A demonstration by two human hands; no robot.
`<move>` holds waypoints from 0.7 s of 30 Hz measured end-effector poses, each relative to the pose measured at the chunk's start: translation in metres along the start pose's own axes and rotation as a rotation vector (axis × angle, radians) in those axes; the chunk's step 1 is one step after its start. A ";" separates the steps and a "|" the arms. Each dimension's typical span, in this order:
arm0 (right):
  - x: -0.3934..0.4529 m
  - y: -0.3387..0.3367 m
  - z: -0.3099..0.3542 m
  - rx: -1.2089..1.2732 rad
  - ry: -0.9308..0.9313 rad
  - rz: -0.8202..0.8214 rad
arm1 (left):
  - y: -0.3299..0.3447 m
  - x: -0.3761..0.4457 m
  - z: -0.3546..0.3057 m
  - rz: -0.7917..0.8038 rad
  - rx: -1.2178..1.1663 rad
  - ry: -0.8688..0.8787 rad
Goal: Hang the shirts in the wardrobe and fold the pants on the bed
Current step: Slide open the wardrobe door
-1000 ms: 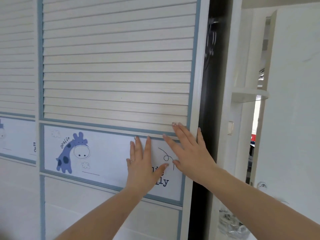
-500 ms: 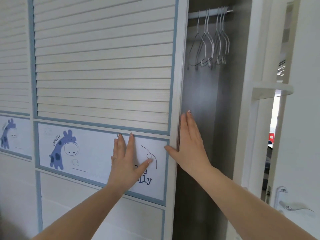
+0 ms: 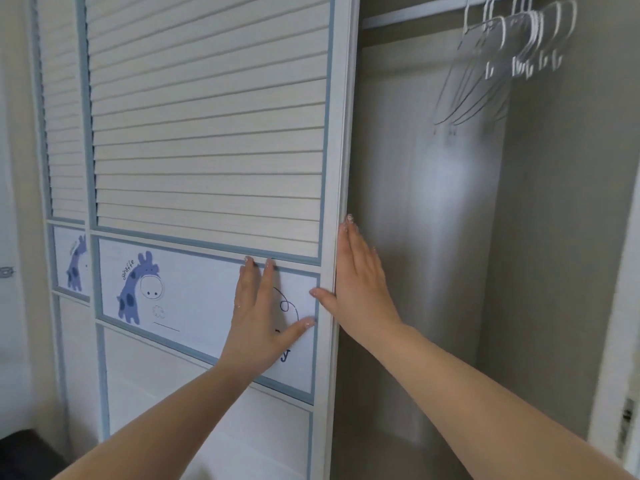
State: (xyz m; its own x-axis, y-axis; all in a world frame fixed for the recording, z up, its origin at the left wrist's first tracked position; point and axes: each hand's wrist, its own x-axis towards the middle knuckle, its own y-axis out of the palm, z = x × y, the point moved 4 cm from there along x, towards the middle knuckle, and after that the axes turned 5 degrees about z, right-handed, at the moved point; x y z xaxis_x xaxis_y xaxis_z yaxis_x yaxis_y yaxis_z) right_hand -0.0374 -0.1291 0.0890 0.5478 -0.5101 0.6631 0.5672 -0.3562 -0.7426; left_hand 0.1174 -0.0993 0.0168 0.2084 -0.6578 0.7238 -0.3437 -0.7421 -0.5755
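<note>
Sliding wardrobe door [image 3: 211, 133], slatted above, pale wood with blue trim, pushed partway left across a second door [image 3: 65, 133] of the same make behind it. Below the slats, a white panel [image 3: 187, 299] printed with a blue cartoon giraffe [image 3: 133, 289] and dark lettering, partly covered by the left hand.

Left hand [image 3: 259, 320] flat on that panel, fingers straight and pointing up, fingertips reaching the blue strip under the slats, thumb spread out to the right. Grip apart, nothing held, palm pressed to the door face. A thin ring on one finger.

Right hand [image 3: 360, 285] set against the door's right-hand edge, fingers straight and together, pointing up along the frame, thumb hooked round onto the front of the frame near the panel's corner. Grip apart too, flat against the edge rather than curled around it.

Wardrobe [image 3: 450, 237] open to the right of the door: grey inner walls, bare as far as visible. Near the top, a pale rail [image 3: 415, 10] running across, with a bunch of thin wire hangers [image 3: 502, 53] hooked on it toward the right, blurred, with no clothes on them. No shirts or pants in view anywhere.

At far right, a white frame edge [image 3: 623, 375]. At bottom left, a dark shape [image 3: 24, 455], too cropped to identify.
</note>
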 end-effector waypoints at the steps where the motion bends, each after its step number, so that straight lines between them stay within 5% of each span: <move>1: 0.005 0.005 0.004 0.005 -0.010 -0.001 | 0.000 0.001 -0.002 -0.006 -0.001 0.044; 21: 0.103 0.108 0.084 0.114 -0.136 -0.051 | -0.038 0.043 0.107 -0.006 0.156 0.095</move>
State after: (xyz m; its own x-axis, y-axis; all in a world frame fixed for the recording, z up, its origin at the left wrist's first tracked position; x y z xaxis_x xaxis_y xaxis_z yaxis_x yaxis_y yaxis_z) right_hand 0.1321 -0.1546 0.0847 0.5900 -0.3802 0.7123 0.6585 -0.2839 -0.6970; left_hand 0.2371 -0.1134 0.0295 0.1200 -0.6438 0.7558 -0.1945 -0.7618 -0.6180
